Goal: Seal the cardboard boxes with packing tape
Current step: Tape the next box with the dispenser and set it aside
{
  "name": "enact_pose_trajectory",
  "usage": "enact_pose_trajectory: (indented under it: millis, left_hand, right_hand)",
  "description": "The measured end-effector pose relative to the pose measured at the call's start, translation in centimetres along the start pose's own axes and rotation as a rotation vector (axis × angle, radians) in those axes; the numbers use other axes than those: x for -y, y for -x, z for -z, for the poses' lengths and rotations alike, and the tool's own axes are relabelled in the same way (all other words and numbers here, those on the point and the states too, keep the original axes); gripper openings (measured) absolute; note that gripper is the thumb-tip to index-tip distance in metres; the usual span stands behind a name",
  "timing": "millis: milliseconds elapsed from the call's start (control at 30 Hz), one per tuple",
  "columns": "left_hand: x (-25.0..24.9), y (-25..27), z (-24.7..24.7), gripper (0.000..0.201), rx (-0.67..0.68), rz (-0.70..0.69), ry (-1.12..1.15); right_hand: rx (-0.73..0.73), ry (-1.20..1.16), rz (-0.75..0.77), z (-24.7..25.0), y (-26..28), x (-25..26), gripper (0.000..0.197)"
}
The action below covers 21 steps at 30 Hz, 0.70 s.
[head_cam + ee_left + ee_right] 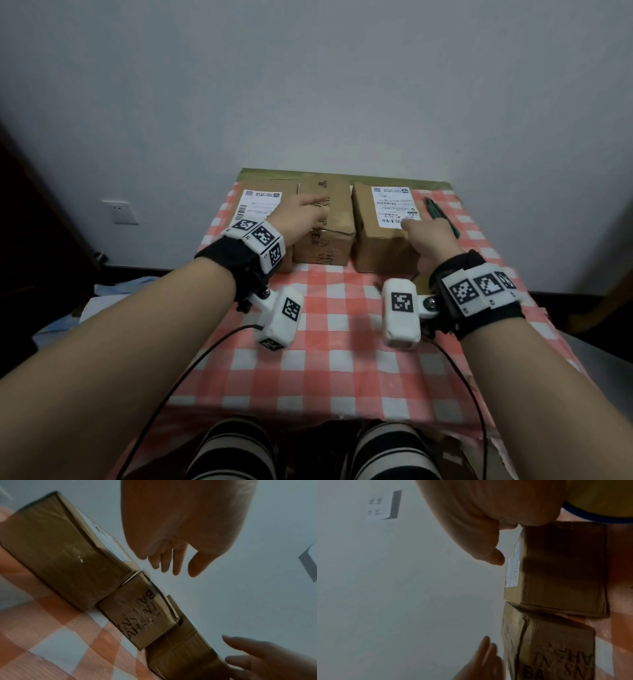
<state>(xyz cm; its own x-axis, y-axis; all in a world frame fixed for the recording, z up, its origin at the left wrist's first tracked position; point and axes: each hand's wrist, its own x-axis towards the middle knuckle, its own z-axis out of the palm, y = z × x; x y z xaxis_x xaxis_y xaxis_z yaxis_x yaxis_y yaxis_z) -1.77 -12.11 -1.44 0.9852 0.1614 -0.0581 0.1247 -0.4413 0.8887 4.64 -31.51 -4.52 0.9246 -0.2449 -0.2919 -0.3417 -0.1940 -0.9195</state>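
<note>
My left hand (301,214) hovered open over the middle box (325,219); my right hand (430,236), index finger out, touched the right box (383,236), holding nothing.

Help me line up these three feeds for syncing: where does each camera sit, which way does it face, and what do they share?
Head: worn on the head, looking forward and down at three boxes on a checked tablecloth; both forearms, left hand and right hand show.
Left wrist: beside the left hand, facing the boxes and wall; right fingers enter at lower right.
Right wrist: beside the right hand, facing the labelled box.
Shared: the printed middle box appears in all three.
</note>
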Motion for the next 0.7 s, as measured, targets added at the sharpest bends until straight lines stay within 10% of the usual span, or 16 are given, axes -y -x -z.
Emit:
enact_pose_trajectory:
  millis: [167,367,700]
  left_hand:
    - [0.0,-0.5,0.1,0.049,0.082,0.044,-0.199]
    - [0.0,-0.8,0.1,0.052,0.14,0.062,-0.292]
    - [0.3,-0.8,0.1,0.057,0.176,0.075,-0.281]
  right_hand:
    - [0.047,0.078,-0.021,-0.3,-1.1,-0.2,0.031]
    - [0.007,-0.069,-0.029,-0.8,-1.6,-1.0,0.071]
    - [0.021,-0.199,0.03,-0.5,-0.4,-0.7,0.051]
